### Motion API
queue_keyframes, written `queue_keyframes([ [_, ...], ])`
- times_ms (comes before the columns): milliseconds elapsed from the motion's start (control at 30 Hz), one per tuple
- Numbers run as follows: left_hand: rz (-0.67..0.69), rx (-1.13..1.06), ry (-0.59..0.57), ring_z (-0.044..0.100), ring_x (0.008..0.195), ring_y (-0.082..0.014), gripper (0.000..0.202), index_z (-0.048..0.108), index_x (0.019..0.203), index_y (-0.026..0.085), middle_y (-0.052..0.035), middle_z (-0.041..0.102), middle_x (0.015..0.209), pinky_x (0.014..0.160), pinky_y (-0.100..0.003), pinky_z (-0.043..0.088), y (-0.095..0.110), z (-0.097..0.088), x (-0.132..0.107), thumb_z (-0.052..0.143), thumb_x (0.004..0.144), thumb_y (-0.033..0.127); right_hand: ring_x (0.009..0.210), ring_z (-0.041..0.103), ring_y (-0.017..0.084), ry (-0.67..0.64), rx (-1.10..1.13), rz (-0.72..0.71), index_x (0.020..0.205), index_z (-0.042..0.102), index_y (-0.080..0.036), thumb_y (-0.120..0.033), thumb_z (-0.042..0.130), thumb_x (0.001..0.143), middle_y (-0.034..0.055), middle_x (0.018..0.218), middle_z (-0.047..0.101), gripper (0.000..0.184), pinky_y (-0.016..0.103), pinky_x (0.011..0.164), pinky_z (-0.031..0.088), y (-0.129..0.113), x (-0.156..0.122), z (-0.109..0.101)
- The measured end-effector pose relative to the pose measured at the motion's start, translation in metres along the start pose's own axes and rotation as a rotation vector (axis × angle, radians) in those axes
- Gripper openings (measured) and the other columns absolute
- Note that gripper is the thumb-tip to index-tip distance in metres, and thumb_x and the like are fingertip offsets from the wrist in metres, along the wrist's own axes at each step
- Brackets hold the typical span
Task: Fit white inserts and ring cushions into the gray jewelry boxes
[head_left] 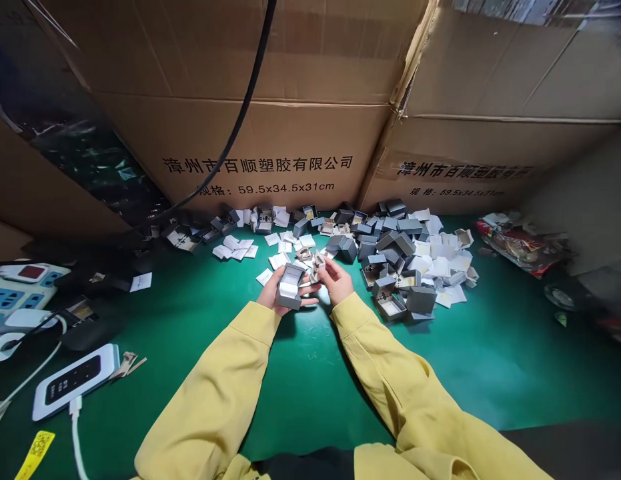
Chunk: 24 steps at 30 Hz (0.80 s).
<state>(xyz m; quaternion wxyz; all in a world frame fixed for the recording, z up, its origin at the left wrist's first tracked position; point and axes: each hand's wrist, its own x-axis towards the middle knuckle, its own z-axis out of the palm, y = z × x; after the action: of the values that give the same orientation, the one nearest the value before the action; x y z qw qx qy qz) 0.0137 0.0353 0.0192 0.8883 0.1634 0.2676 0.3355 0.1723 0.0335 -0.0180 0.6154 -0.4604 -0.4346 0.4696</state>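
Observation:
My left hand (271, 293) holds a small grey jewelry box (290, 285) with its lid raised and a white lining inside. Some fingers of that hand stretch out to the right behind the box. Beside it, my right hand (337, 281) pinches a small whitish piece (317, 265), too small to make out clearly. Just beyond both hands lie white paper slips (279, 260) and a small pale round item (304, 254). To the right of my right hand spreads a heap of grey jewelry boxes (390, 243), some with lids up, mixed with white paper pieces (440, 257).
Large cardboard boxes (270, 133) stand along the back of the green table (310, 400). A black cable (245, 100) hangs in front of them. At left are a power strip (20, 297) and a white device (76, 381) with a cable. A red plastic package (520, 247) lies right.

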Motion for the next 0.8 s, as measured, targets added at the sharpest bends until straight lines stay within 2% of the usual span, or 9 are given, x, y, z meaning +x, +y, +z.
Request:
queue_keyframes([
  [133,-0.008,0.018,0.021,0.058,0.103,-0.0309,0.050,0.062,0.094,0.009,-0.0166,0.066,0.095,0.089,-0.055,0.042,0.0008,-0.0027,0.0010,0.034,0.085,0.050,0.091,0.061,0.020,-0.096,-0.267,-0.118,0.112,0.061,-0.021,-0.047,0.062,0.071,0.0088,0.107,0.061,0.048,0.033,0.072,0.055,-0.0020,-0.0057,-0.0038],
  [300,0.004,-0.012,0.048,0.062,0.095,-0.0285,0.050,0.061,0.099,0.010,-0.0158,0.067,0.090,0.088,-0.053,0.043,-0.0002,-0.0030,0.0033,0.033,0.086,0.048,0.093,0.058,0.020,-0.176,-0.500,-0.270,0.115,0.060,-0.021,-0.041,0.057,0.077,0.0100,0.103,0.059,0.043,0.033,0.073,0.055,-0.0031,-0.0068,-0.0085],
  [467,0.017,-0.063,0.010,0.064,0.084,-0.0270,0.050,0.063,0.094,0.011,-0.0108,0.067,0.080,0.086,-0.054,0.044,0.0014,-0.0034,0.0029,0.032,0.086,0.050,0.089,0.057,0.018,-0.169,-0.681,-0.381,0.116,0.058,-0.020,-0.035,0.056,0.078,0.0093,0.102,0.058,0.042,0.029,0.072,0.053,-0.0051,-0.0063,-0.0098],
  [667,0.054,-0.147,-0.041,0.062,0.089,-0.0291,0.052,0.062,0.100,0.013,-0.0102,0.068,0.084,0.086,-0.058,0.043,0.0029,0.0021,-0.0026,0.035,0.083,0.054,0.092,0.056,0.019,-0.138,-0.773,-0.444,0.115,0.058,-0.019,-0.029,0.057,0.076,0.0100,0.102,0.058,0.040,0.029,0.069,0.053,-0.0043,-0.0067,-0.0089],
  [800,0.015,-0.119,-0.008,0.062,0.087,-0.0284,0.050,0.062,0.097,0.012,-0.0086,0.065,0.073,0.088,-0.056,0.042,0.0021,0.0028,-0.0031,0.036,0.083,0.053,0.094,0.055,0.020,-0.144,-0.801,-0.477,0.115,0.058,-0.022,-0.029,0.058,0.075,0.0083,0.102,0.059,0.041,0.032,0.074,0.052,-0.0011,-0.0068,-0.0082],
])
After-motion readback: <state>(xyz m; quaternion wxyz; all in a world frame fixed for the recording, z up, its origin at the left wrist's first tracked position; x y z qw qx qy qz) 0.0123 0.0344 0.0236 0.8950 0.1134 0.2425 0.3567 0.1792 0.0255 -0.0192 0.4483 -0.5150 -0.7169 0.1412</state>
